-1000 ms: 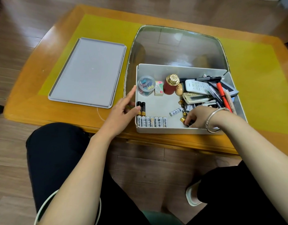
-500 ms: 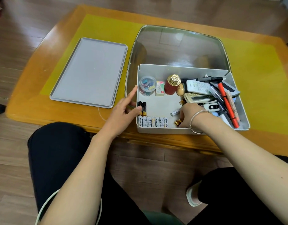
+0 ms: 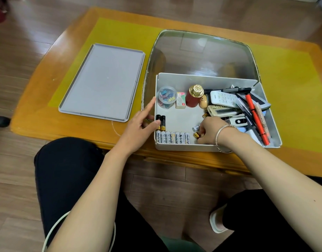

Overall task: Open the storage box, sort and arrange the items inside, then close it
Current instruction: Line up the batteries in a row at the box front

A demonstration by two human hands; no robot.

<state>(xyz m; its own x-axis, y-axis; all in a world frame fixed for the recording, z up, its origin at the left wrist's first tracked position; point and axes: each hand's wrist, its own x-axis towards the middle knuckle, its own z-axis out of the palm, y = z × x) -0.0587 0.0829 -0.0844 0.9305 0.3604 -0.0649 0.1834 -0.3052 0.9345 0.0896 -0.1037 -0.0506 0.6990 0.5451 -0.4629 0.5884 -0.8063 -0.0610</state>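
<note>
Steadying storage box [image 3: 182,147] rim, left hand [image 3: 138,129]

Storage box [image 3: 207,147] on the worktop [image 3: 293,99], lid [image 3: 102,82] to its left.
Inside the box: batteries [image 3: 172,137] along the near wall, remotes [image 3: 224,99] and pens [image 3: 254,115] at the right, clip tub [image 3: 166,97] at the far left.

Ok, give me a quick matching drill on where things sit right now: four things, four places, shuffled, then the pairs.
Things:
1. grey lid
2. white batteries
3. clip tub
4. orange marker

Places:
A. far left corner of the storage box
B. on the table left of the box
C. row along the box's near wall
D. right side of the box, among the remotes

Pairs: 1-B, 2-C, 3-A, 4-D
</note>
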